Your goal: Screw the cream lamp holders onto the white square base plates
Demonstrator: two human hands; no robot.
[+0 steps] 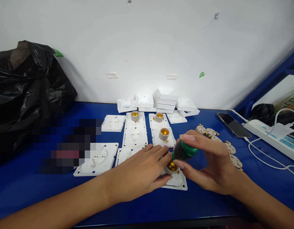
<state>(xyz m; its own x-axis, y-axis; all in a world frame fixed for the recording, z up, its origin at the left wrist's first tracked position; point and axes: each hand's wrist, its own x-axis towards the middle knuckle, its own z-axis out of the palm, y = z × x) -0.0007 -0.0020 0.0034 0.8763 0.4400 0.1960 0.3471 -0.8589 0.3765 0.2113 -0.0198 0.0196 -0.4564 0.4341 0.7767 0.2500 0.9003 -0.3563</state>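
Note:
My right hand [209,163] grips a screwdriver by its green and black handle [185,150], between thumb and fingers. The tool points down into a brass-lined lamp socket [171,168]; its tip is out of sight. That socket sits on a white square plate [178,183] near the table's front. My left hand [149,171] lies across from the left, thumb and forefinger closed around the socket's side. Beyond the hands, several more white plates [135,136] lie in rows. Some carry sockets, such as the one [164,134] just behind my hands.
White boxes [166,98] are stacked against the wall. Loose socket parts [230,148] lie to the right, near a phone [233,124] and a power strip [273,136] with white cables. At left stands a black plastic bag [30,86], beside a blurred-out patch on the blue table [147,210].

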